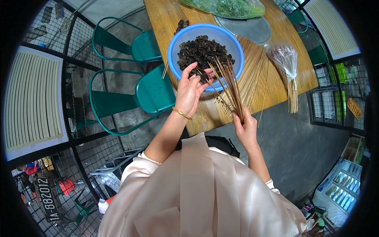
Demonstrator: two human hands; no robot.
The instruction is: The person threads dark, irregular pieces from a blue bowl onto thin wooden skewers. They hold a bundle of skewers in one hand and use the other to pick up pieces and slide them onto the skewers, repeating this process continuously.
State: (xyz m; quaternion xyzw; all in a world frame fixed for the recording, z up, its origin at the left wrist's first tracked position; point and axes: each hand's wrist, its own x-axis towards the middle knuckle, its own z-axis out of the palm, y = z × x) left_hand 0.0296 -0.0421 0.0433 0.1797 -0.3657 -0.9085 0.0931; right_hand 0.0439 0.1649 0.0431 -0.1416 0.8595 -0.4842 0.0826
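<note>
A blue plastic basket [171,44] on the wooden table holds a heap of dark wood ear mushrooms [201,50]. Over the basket's near rim, my left hand [191,86] holds a dark mushroom piece [203,75] between its fingers, a gold-coloured bangle on that wrist. My right hand [245,127] grips a bundle of thin bamboo skewers [232,86], their tips pointing up towards the basket. One skewer slants from this bundle to the piece in my left hand; whether it pierces the piece is hard to tell. More loose skewers [251,68] lie fanned out on the table behind my right hand.
On the table [302,65] are a plastic-wrapped bunch of loaded skewers [285,62], a round metal tray [257,29], a clear bag of green vegetables [231,9], and a small dark mushroom pile [181,26]. Green metal chairs [155,89] stand along the left side.
</note>
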